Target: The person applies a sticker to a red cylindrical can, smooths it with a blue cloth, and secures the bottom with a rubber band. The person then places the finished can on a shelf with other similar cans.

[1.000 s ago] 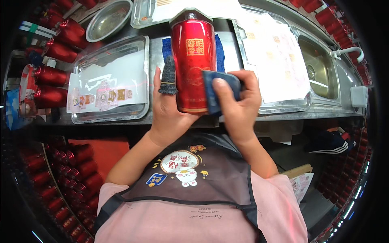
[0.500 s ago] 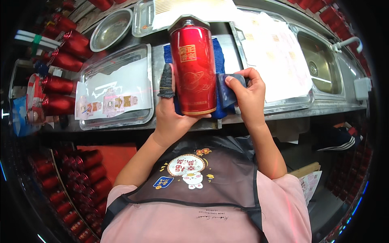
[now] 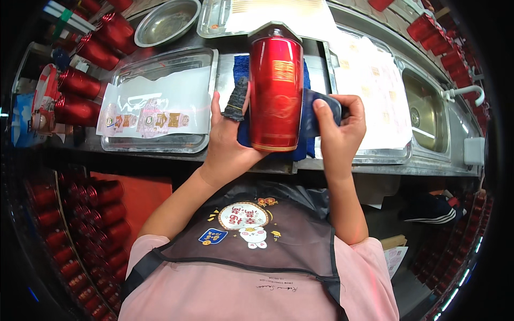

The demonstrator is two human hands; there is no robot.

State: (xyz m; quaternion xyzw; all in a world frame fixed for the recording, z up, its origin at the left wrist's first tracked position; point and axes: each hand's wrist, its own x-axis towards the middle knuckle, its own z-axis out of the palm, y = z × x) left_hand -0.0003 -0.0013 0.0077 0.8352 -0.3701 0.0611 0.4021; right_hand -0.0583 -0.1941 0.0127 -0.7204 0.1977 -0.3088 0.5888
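Note:
A glossy red bottle (image 3: pixel 276 107) with gold markings and a metal-coloured angular piece at its top end stands out in front of me. My left hand (image 3: pixel 227 155) grips its lower left side, the thumb wrapped in dark tape or cloth. Between the thumb and fingers of my right hand (image 3: pixel 342 131) is a flat dark blue scraper (image 3: pixel 317 115), whose edge meets the bottle's right side. Behind the bottle lies a blue cloth (image 3: pixel 241 65) on the metal counter. The bottle's markings look blurred.
Left of the bottle, a clear tray (image 3: pixel 160 144) holds a decal sheet (image 3: pixel 160 85). White decal sheets (image 3: pixel 369 101) cover another tray at right, beside a sink (image 3: pixel 441 120) with a faucet (image 3: pixel 466 91). A metal bowl (image 3: pixel 167 24) sits far left, near several red bottles (image 3: pixel 77 109).
The bottle has turned in my left hand, so its gold markings now sit farther right. My right hand still holds the scraper against its side. The whole view has shifted slightly.

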